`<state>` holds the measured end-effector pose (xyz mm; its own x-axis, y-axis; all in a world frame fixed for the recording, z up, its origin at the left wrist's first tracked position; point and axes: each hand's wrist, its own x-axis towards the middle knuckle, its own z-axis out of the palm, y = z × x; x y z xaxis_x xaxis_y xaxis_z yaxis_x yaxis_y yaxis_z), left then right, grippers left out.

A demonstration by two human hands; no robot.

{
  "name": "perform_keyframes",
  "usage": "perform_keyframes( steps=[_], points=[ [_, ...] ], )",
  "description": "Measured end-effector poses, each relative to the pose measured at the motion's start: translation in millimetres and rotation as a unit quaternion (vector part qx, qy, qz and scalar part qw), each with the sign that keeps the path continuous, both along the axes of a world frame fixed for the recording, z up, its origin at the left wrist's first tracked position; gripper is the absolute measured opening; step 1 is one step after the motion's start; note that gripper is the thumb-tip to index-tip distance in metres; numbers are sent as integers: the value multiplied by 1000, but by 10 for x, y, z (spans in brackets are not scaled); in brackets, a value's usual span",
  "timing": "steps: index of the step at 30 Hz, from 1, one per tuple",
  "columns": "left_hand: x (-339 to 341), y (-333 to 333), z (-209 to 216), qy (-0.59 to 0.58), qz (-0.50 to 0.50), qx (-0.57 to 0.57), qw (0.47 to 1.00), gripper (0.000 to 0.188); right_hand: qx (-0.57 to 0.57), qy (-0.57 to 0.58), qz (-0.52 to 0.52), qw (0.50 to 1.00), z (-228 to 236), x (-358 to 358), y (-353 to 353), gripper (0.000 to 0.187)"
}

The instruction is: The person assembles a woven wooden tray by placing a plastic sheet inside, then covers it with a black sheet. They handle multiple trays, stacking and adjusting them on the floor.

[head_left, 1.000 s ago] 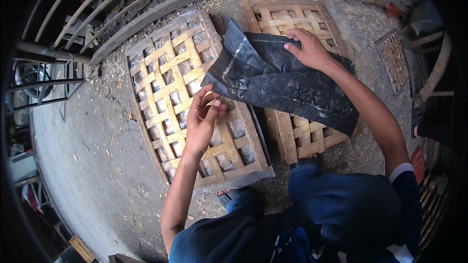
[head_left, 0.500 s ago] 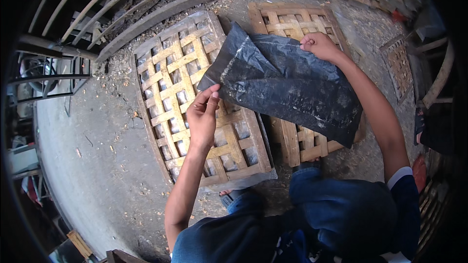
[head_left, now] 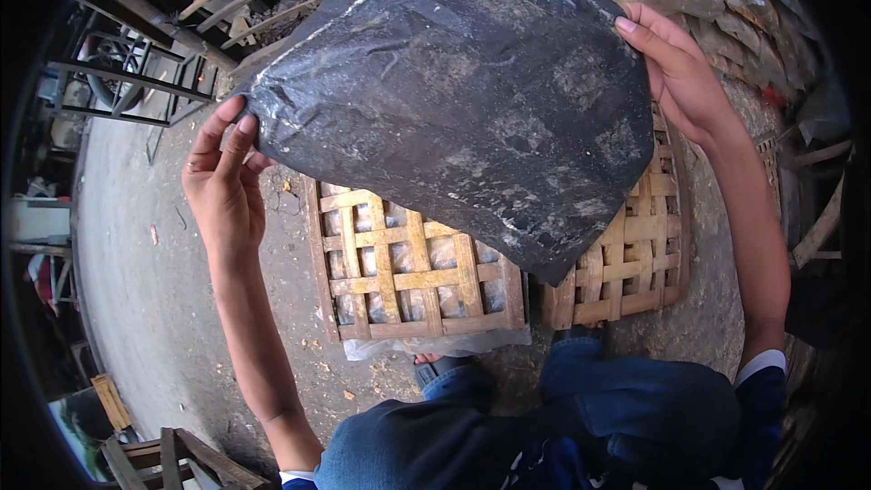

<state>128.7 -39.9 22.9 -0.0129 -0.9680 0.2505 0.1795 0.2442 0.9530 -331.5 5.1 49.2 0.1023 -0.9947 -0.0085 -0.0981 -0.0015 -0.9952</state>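
Note:
A large black plastic sheet (head_left: 454, 100), creased and marked with pale dirt, is stretched between my raised hands. My left hand (head_left: 227, 177) pinches its left edge between thumb and fingers. At the upper right, my right hand (head_left: 676, 63) grips the opposite edge, thumb on top. Below the sheet lies a woven bamboo lattice tray (head_left: 413, 283) with clear plastic showing through its gaps. Beside it on the right is a second lattice tray (head_left: 626, 259). The sheet hides the far parts of both trays.
Bamboo poles (head_left: 231, 0) form a rack at the far left, near a dark metal frame (head_left: 136, 86). Stacked filled plastic bags (head_left: 717, 14) stand at the far right. A wooden frame (head_left: 168, 454) sits at the lower left. My feet are by the trays' near ends.
Both hands have lifted and moved apart, the left one outward to the left. The black sheet has risen and spread from a folded, drooping shape into a wide one.

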Motion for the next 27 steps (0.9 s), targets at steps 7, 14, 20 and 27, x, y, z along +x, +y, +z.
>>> perform_keyframes(
  steps=[7,14,20,27],
  points=[
    [529,-1219,477,-132,9,-18,991,34,48,-93,-8,994,-282,851,-405,36],
    [396,-1160,-663,-143,0,110,984,61,267,-98,19,958,-1277,1029,85,46],
    [290,-417,-1122,-101,-52,305,946,92,300,-111,-41,947,-1637,1099,180,42],
    [29,125,-1503,-219,-70,294,928,62,322,-132,-35,937,-1753,1134,131,44]
  ],
)
